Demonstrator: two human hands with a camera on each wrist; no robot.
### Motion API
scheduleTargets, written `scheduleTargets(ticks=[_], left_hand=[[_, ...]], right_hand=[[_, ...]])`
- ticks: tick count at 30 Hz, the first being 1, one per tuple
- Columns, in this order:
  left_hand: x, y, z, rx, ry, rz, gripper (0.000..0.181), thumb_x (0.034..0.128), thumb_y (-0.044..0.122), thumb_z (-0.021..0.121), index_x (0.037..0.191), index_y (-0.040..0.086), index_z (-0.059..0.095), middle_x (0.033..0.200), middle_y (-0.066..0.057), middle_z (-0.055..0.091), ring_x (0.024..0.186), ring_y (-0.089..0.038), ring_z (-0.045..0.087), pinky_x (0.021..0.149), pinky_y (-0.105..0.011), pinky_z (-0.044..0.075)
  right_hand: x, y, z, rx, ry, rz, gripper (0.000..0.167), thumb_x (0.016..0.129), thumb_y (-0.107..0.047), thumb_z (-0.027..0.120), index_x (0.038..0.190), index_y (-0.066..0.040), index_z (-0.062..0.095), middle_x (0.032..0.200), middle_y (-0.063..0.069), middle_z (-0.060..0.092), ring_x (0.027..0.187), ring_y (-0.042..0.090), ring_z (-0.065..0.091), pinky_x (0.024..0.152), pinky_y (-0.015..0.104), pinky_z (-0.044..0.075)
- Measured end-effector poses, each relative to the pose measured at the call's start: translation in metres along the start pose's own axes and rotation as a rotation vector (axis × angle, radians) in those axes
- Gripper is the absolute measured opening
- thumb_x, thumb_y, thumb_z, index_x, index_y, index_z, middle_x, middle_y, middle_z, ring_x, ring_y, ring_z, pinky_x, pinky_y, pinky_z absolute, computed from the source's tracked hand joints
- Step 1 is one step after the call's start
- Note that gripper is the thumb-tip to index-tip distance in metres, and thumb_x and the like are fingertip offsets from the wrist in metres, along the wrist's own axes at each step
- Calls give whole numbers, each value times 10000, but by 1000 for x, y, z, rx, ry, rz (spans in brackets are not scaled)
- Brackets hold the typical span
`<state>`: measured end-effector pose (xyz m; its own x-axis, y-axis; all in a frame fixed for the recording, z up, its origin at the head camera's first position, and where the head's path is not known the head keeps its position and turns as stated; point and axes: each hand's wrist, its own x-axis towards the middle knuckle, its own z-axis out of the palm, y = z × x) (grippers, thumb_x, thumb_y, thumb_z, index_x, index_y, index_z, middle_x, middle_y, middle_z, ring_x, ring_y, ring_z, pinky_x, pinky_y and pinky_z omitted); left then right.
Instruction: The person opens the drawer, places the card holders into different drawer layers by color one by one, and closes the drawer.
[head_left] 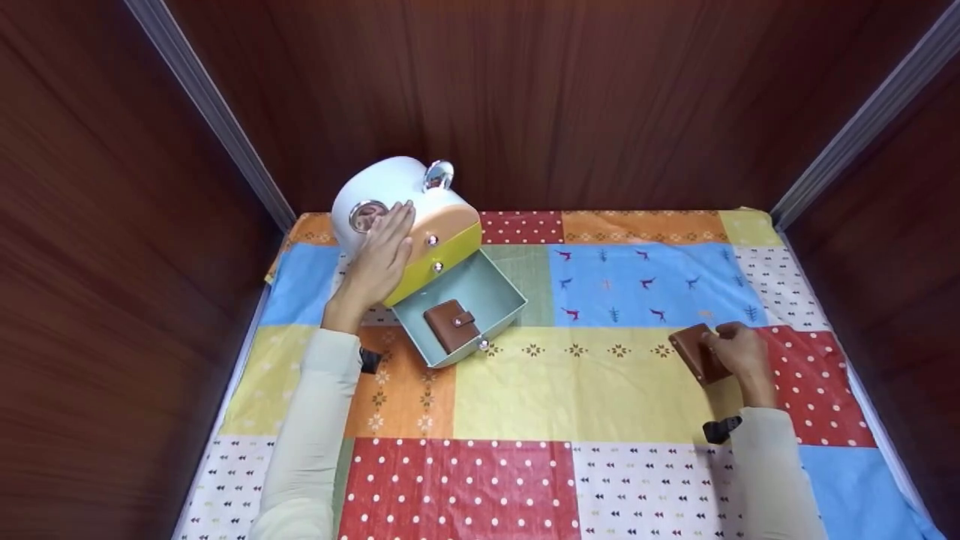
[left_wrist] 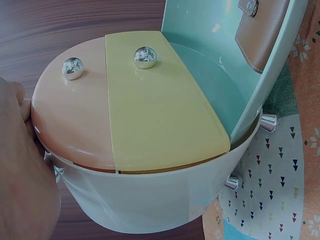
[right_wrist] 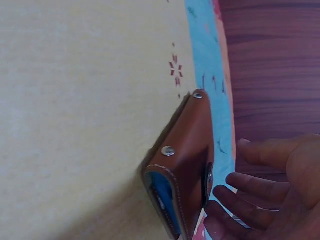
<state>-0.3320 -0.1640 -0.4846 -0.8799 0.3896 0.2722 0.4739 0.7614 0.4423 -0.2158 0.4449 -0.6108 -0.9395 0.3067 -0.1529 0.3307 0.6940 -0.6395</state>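
Observation:
A small rounded white chest [head_left: 390, 180] has a peach top drawer [left_wrist: 70, 110], a yellow middle drawer [left_wrist: 160, 110] and a pale green bottom drawer [head_left: 495, 292] pulled out. Inside that drawer lies a brown wallet [head_left: 450, 324] with a snap strap. My left hand [head_left: 379, 259] rests with straight fingers on the chest's upper side. At the right, a second brown wallet [right_wrist: 185, 160] stands tilted on the cloth, blue inside. Beside its strap side is my right hand [right_wrist: 270, 195], fingers spread and thumb off the leather. Whether a fingertip touches it, I cannot tell.
A patchwork tablecloth [head_left: 517, 390] covers the table. Dark wood-grain panels [head_left: 525, 105] rise at the back and both sides, joined by grey metal strips [head_left: 217, 112]. A shiny ear-like fitting [head_left: 439, 175] sticks up from the chest.

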Motion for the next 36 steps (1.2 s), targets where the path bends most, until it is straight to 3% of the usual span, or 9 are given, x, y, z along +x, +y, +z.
scheduleTargets(ticks=[4, 7, 12, 20, 27, 36], left_hand=[[0, 0, 1, 3, -2, -4, 565, 1174, 301, 300, 1703, 120, 222, 1792, -41, 208, 1682, -257, 129, 1390, -454, 30], [-1, -1, 0, 3, -6, -1, 566, 1174, 301, 299, 1703, 116, 221, 1792, -44, 206, 1682, -263, 130, 1390, -459, 26], [-1, -1, 1, 10, -13, -5, 569, 1176, 309, 289, 1707, 122, 209, 1795, -37, 194, 1683, -258, 124, 1390, -457, 20], [0, -2, 2, -1, -1, 13, 559, 1174, 279, 303, 1701, 103, 232, 1792, -54, 214, 1681, -271, 136, 1391, -465, 36], [0, -2, 1, 4, -10, 1, 563, 1175, 292, 287, 1706, 116, 215, 1799, -36, 188, 1684, -253, 116, 1391, -444, 19], [0, -1, 2, -4, -6, -10, 564, 1178, 296, 290, 1709, 132, 196, 1799, -31, 180, 1685, -249, 113, 1390, -441, 15]], right_hand=[[0, 4, 1, -18, -66, -5, 603, 1064, -267, 615, 1389, 229, 506, 1281, 433, 601, 1029, 435, 658, 783, 383, 588], [-1, 7, 2, -31, -83, -19, 593, 1053, -235, 625, 1363, 256, 504, 1230, 441, 611, 968, 408, 669, 712, 330, 574], [0, 11, 5, -57, -57, -32, 557, 1025, -208, 654, 1312, 257, 543, 1162, 424, 641, 922, 391, 667, 653, 283, 515], [2, 10, 8, -63, -46, -11, 541, 1012, -205, 667, 1279, 255, 567, 1139, 417, 651, 940, 435, 674, 671, 337, 557], [1, 8, 8, -50, -35, -13, 495, 999, -194, 685, 1212, 245, 606, 1020, 365, 681, 839, 354, 677, 585, 263, 497], [2, 8, 6, -37, -36, -9, 445, 1002, -195, 676, 1154, 213, 588, 964, 303, 655, 844, 336, 640, 610, 287, 489]])
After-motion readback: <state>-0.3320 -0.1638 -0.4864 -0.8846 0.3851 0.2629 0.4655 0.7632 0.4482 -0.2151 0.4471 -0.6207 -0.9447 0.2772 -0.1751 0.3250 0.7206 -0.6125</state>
